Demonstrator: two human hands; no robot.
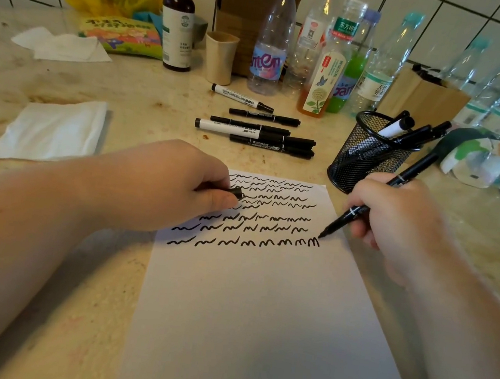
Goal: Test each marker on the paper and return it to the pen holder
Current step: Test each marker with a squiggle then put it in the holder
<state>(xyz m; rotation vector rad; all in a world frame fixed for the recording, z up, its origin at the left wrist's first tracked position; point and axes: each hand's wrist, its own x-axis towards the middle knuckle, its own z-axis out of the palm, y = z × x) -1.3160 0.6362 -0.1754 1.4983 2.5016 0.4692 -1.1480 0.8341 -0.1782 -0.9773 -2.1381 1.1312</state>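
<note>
The right hand (396, 220) has its fingers curled in a writing grip round a slim black marker (377, 195), whose tip touches the white sheet of paper (258, 316) at the right end of the lowest row of black squiggles, so the testing step looks to be in hand. The left hand (173, 186) rests on the paper's upper left part and pinches a small black cap (235, 192) between thumb and curled fingers. The black wire-mesh pen holder (369, 153) stands just beyond the paper's upper right corner, near the right hand, with several markers already in it. Five more black and white capped markers (256, 127) lie on the mottled beige stone surface (147, 91) behind the paper, seemingly untested. Next, the cap probably needs pressing back onto the tip, both hands meeting, before the marker drops into the holder.
</note>
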